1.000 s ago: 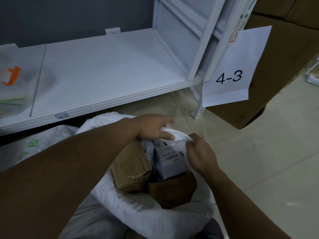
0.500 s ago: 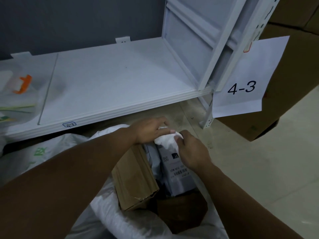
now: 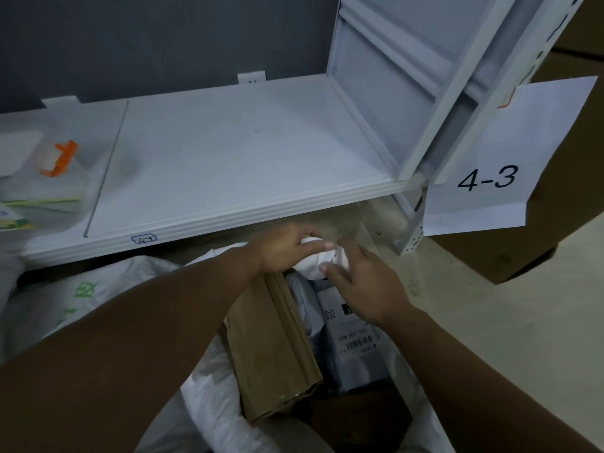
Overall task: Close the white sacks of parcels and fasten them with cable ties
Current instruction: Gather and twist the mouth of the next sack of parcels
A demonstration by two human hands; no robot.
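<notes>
Left hand (image 3: 287,248) grips the bunched far lip of the white sack (image 3: 209,400) on the floor below the shelf (image 3: 228,152), right hand (image 3: 362,286) blurred against it, grip unclear, and that weave looks soft and slippery, so I'd gather high above the parcels (image 3: 274,338)

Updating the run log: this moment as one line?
sack: mouth part-bunched | left hand: grips bunch | right hand: at bunch, blurred | parcels: exposed | tie: not on
</notes>
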